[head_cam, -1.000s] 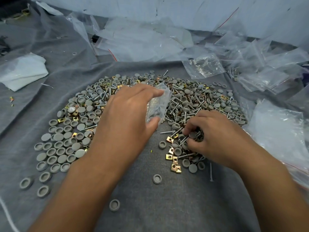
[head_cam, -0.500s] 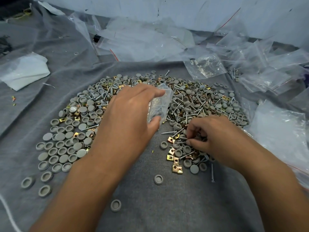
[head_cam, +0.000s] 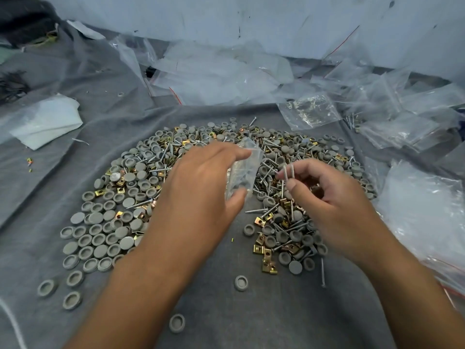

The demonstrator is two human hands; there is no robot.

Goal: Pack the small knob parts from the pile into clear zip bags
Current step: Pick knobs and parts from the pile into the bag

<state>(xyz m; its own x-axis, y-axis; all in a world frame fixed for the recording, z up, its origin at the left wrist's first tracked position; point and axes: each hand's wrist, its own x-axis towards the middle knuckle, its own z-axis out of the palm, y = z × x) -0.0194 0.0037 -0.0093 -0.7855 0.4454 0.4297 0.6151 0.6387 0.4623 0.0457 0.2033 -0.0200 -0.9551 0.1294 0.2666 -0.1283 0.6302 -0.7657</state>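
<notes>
Two bare hands are seen above a grey cloth [head_cam: 226, 311] that is spread over the work surface. A small clear zip bag [head_cam: 245, 170] is held upright by the left hand [head_cam: 201, 195], pinched between the thumb at its lower edge and the forefinger at its upper edge; some dark parts can be made out inside it, though what they are cannot be told through the plastic. Two screws [head_cam: 289, 173] are pinched upright between the thumb and fingertips of the right hand [head_cam: 332, 210], whose other fingers are curled inward, just beside the bag's right side. The pile [head_cam: 161, 172] of grey round knob caps, brass square nuts and screws is spread across the middle of the cloth beneath both hands, thicker toward the far edge and thinning to loose rows at the left. A few single caps [head_cam: 241, 282] are scattered nearer the cloth's near edge. Empty clear bags [head_cam: 221, 79] are heaped along the far edge, more bags [head_cam: 402, 117] are stacked at the far right corner, and a large plastic sheet [head_cam: 425, 210] lies at the right edge. A folded pale bag [head_cam: 47, 122] rests near the left edge.
</notes>
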